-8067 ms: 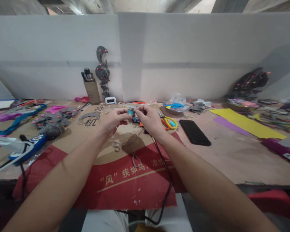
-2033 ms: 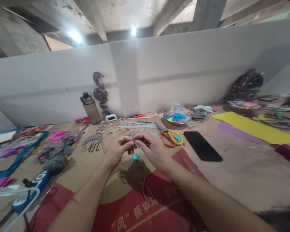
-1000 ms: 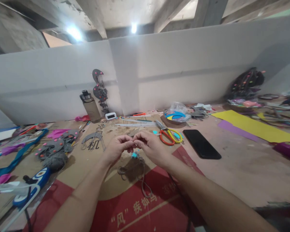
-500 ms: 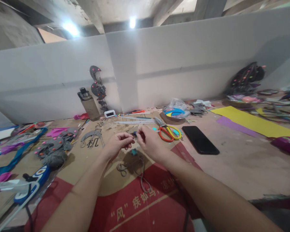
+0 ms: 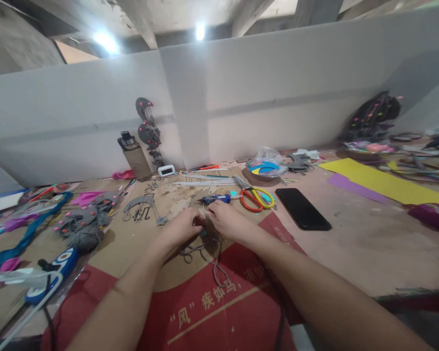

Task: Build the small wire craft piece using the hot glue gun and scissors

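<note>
Over the middle of the cardboard, my left hand [image 5: 187,223] and my right hand [image 5: 225,220] meet with bent, closed fingertips. What they pinch is hidden between the fingers. Just beneath the fingertips a bit of a small teal piece [image 5: 204,233] shows. A thin grey cord [image 5: 219,273] trails from there in loose loops toward me. Directly behind my right hand lies a blue-handled tool [image 5: 219,199] with a dark tip pointing left. Scissors [image 5: 251,199] with one red and one yellow handle rest to its right.
A black phone [image 5: 303,209] lies right of the scissors. Flat grey strips [image 5: 141,204] and a grey bundle with pink pins [image 5: 84,224] are on the left. Farther back stand a bottle [image 5: 137,158], a small white timer [image 5: 166,170] and a bowl [image 5: 265,176] with plastic wrap.
Both hands have come down closer to the cardboard, over the teal piece and cord. The blue-handled tool behind them now shows. More of the grey strips at left is visible.
</note>
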`<state>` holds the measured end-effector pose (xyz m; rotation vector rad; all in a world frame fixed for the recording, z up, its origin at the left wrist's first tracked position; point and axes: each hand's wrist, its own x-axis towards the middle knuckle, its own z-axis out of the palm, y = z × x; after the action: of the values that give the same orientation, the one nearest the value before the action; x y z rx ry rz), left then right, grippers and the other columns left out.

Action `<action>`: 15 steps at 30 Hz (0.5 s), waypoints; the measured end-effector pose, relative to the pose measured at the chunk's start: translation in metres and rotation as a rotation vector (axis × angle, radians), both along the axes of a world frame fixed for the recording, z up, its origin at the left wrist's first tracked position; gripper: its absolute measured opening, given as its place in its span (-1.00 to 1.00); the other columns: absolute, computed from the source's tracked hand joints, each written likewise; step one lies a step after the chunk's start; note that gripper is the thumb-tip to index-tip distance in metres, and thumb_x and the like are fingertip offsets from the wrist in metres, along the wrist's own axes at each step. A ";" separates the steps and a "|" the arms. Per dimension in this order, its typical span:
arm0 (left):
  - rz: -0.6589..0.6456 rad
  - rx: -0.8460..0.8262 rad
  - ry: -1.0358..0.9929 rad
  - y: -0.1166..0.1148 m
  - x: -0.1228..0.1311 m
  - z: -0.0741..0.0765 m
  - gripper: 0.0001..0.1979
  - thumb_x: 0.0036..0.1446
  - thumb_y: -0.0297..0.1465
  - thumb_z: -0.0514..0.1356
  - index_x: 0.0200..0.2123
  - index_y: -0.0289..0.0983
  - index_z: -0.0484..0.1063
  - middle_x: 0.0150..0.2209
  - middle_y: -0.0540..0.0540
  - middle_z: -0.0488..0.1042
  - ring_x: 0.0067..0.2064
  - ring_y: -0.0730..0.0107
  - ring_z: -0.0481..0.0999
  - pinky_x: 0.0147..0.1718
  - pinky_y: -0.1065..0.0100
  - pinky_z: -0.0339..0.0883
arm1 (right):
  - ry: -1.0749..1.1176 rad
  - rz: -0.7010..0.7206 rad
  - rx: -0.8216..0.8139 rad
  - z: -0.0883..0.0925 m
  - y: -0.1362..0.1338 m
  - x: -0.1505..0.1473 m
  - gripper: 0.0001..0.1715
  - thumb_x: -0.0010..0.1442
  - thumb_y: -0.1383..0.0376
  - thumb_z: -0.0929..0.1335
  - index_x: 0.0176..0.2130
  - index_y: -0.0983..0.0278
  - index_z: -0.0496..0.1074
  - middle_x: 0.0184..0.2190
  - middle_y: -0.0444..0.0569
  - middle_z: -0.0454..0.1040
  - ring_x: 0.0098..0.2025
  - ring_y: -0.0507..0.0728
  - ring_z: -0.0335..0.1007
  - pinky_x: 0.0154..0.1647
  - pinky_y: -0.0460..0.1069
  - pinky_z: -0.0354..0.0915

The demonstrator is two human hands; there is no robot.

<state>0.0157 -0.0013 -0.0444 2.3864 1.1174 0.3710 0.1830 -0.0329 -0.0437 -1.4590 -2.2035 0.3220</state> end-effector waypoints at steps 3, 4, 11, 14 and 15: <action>0.077 -0.082 -0.038 -0.002 -0.001 0.002 -0.87 -0.18 -0.53 0.13 -0.47 -0.28 0.43 -0.53 0.00 0.40 -0.48 0.40 0.34 -0.49 0.39 0.14 | 0.035 0.008 -0.086 0.002 0.000 0.000 -0.68 0.27 0.35 0.17 -0.40 0.33 0.43 -0.38 0.09 0.48 -0.36 0.09 0.32 -0.34 -0.04 0.13; 0.101 -0.111 -0.059 -0.002 -0.002 0.003 -0.86 -0.19 -0.53 0.14 -0.46 -0.27 0.42 -0.53 0.01 0.40 -0.48 0.41 0.34 -0.49 0.40 0.14 | 0.066 0.013 -0.115 0.002 0.000 0.000 -0.67 0.27 0.34 0.16 -0.39 0.33 0.43 -0.39 0.07 0.48 -0.38 0.08 0.32 -0.36 -0.05 0.13; 0.232 -0.353 -0.422 0.005 -0.007 0.013 -0.80 -0.13 -0.43 0.20 -0.33 -0.31 0.42 -0.46 0.00 0.41 -0.48 0.48 0.34 -0.48 0.42 0.21 | 0.434 0.006 -0.123 -0.001 0.001 -0.002 -0.68 0.14 0.18 0.35 -0.13 0.30 0.35 -0.26 -0.01 0.47 -0.25 0.08 0.37 -0.25 -0.05 0.22; 0.323 -0.409 -0.590 0.006 -0.008 0.015 -0.80 -0.14 -0.37 0.25 -0.38 -0.32 0.40 -0.53 0.05 0.36 -0.55 0.55 0.27 -0.53 0.44 0.17 | 0.475 -0.095 0.075 0.005 -0.001 -0.002 -0.66 0.09 0.29 0.38 -0.11 0.29 0.33 -0.20 0.01 0.43 -0.16 0.10 0.32 -0.14 0.00 0.22; 0.342 -0.428 -0.644 0.006 -0.008 0.015 -0.79 -0.15 -0.36 0.26 -0.39 -0.32 0.39 -0.54 0.06 0.35 -0.57 0.56 0.26 -0.54 0.44 0.16 | 0.465 -0.104 0.141 0.008 -0.002 -0.001 -0.73 0.10 0.31 0.37 -0.15 0.29 0.35 -0.19 0.01 0.42 -0.13 0.11 0.30 -0.11 0.01 0.20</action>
<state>0.0077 0.0046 -0.0296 1.5337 1.1354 0.8471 0.1816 -0.0352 -0.0358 -1.2654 -1.7384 0.4143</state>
